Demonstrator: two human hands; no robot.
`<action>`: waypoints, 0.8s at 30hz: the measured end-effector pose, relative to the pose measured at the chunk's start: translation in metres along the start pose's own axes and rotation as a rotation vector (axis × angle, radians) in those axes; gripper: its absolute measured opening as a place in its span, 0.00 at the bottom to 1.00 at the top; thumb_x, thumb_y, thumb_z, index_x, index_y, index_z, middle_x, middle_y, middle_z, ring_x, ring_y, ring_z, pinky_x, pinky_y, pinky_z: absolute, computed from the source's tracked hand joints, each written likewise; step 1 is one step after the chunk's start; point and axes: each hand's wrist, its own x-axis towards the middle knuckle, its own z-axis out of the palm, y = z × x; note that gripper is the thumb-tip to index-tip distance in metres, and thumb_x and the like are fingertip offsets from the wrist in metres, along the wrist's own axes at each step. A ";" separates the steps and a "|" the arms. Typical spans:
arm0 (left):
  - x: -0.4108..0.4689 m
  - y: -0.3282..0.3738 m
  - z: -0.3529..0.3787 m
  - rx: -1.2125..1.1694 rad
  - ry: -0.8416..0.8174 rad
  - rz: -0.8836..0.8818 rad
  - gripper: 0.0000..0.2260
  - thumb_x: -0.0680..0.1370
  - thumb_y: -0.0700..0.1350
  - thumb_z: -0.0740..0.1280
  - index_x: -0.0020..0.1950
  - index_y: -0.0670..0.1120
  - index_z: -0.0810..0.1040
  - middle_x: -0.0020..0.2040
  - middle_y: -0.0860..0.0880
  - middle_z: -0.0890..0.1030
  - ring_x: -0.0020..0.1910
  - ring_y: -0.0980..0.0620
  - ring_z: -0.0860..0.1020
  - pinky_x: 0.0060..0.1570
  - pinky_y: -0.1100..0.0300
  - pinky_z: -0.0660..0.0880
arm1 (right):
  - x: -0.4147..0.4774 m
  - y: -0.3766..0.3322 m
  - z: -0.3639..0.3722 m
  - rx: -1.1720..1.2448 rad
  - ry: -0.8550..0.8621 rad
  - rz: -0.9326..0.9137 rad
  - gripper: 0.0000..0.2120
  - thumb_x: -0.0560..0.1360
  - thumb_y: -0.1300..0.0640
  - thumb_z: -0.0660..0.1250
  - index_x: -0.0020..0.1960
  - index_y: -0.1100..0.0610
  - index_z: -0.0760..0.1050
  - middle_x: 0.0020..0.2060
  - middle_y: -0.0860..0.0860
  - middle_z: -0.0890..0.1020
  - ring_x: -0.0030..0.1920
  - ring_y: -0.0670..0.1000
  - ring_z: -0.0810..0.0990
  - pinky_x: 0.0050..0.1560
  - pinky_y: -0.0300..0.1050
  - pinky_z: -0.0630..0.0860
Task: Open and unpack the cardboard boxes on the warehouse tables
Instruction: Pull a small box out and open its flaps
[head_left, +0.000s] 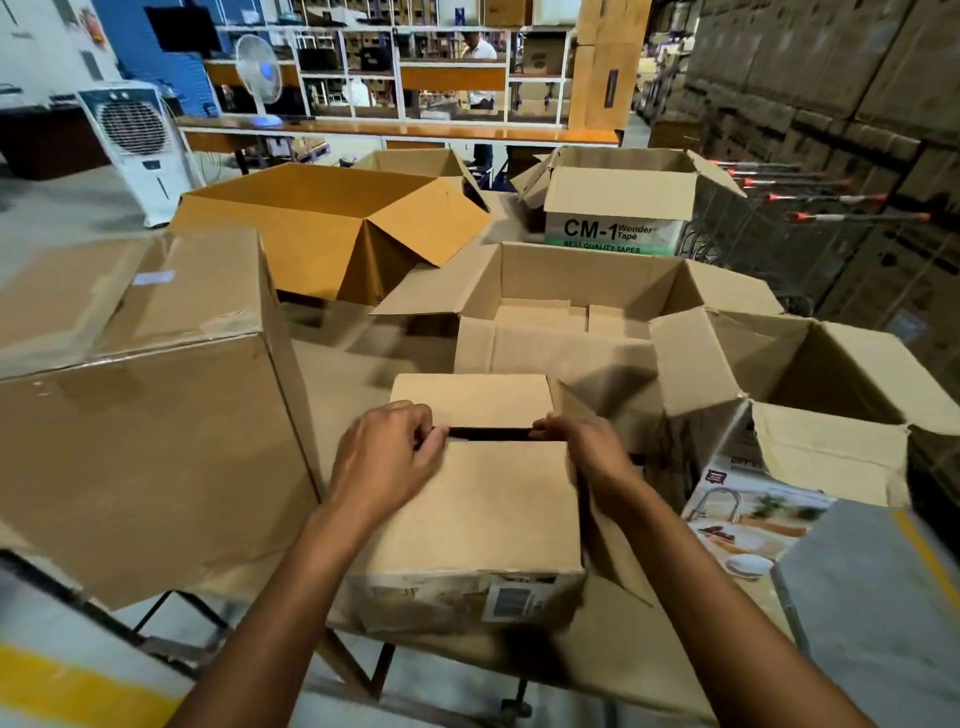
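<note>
A small cardboard box (483, 514) sits at the table's near edge, a barcode label on its front face. Its two top flaps are parted by a dark slit along the middle. My left hand (387, 457) grips the near flap at the slit's left end, fingers curled over its edge. My right hand (582, 447) has its fingertips hooked on the flap edge at the slit's right end. The far flap (470, 400) lies nearly flat. What is inside the box is hidden.
A big taped box (140, 415) stands to the left. Open boxes lie beyond: an orange-brown one (322, 223), one holding smaller cartons (566, 312), a CM-1 tape box (613, 208) and one at right (821, 374). A printed product carton (748, 519) lies lower right. A person stands behind far shelves.
</note>
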 end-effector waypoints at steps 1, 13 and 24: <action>-0.005 0.008 -0.017 -0.018 -0.015 0.007 0.15 0.77 0.51 0.69 0.32 0.51 0.72 0.31 0.54 0.76 0.33 0.52 0.75 0.33 0.56 0.69 | 0.001 -0.004 -0.004 0.102 -0.028 0.074 0.16 0.82 0.48 0.60 0.54 0.57 0.82 0.50 0.54 0.86 0.54 0.53 0.83 0.60 0.50 0.76; -0.085 0.006 -0.054 -0.370 -0.636 -0.345 0.11 0.68 0.44 0.80 0.49 0.50 0.85 0.42 0.51 0.85 0.39 0.54 0.82 0.48 0.53 0.78 | -0.029 0.023 0.025 -0.575 -0.195 -0.231 0.10 0.80 0.48 0.65 0.57 0.50 0.80 0.51 0.45 0.82 0.54 0.46 0.80 0.60 0.49 0.75; -0.118 0.014 -0.003 0.163 -0.395 -0.317 0.16 0.70 0.58 0.76 0.52 0.52 0.82 0.51 0.51 0.77 0.51 0.51 0.78 0.50 0.53 0.76 | -0.068 0.041 0.019 -1.174 -0.311 -0.523 0.31 0.80 0.32 0.48 0.33 0.50 0.76 0.31 0.45 0.77 0.44 0.49 0.80 0.74 0.66 0.50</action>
